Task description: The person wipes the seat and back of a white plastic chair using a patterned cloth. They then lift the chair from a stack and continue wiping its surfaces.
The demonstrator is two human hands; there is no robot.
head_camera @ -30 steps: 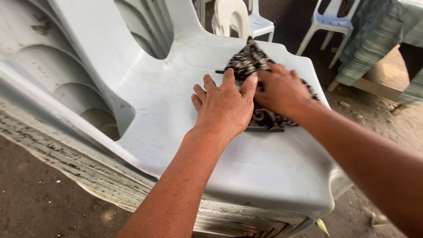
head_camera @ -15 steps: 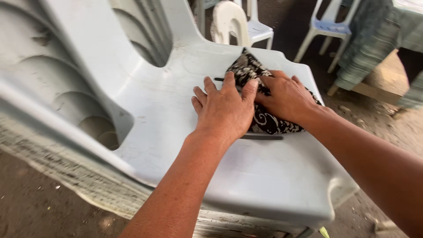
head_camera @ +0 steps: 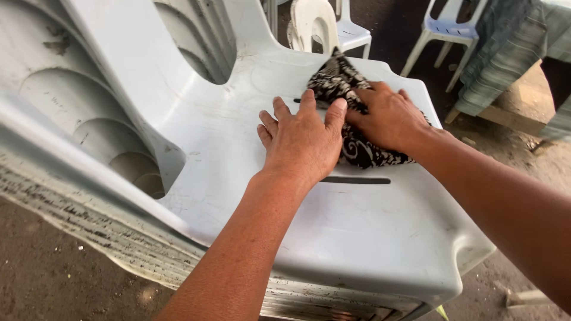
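Nearest of all, the front lip of a pale plastic chair seat (head_camera: 380, 249) is seen, dirty along its underside where more chairs are stacked beneath it. Bare seat lies between that lip and the hands, broken only by a narrow dark slot (head_camera: 357, 180) moulded across it.

Further in, the left hand (head_camera: 303, 139) is laid flat on the seat, palm down and fingers spread, its thumb side touching the near-left edge of a black-and-white patterned cloth (head_camera: 348, 95). The right hand (head_camera: 386, 116) is pressed on top of the cloth, fingers stretched over its middle, so most of the cloth is covered; whether any of it is pinched cannot be told. The cloth is bunched rather than folded, and its long axis runs from the near right of the seat towards the far left, ending in a point beyond the fingertips. It lies ahead and to the right of the left hand, and directly under the right, which is the nearer of the two.

Open seat is left to the left of the hands, up to the curved chair back (head_camera: 119, 53); the seat's right edge is close beside the cloth.

Beyond, other plastic chairs (head_camera: 333, 27) and a draped striped fabric (head_camera: 505, 53) are seen on the dirt ground.
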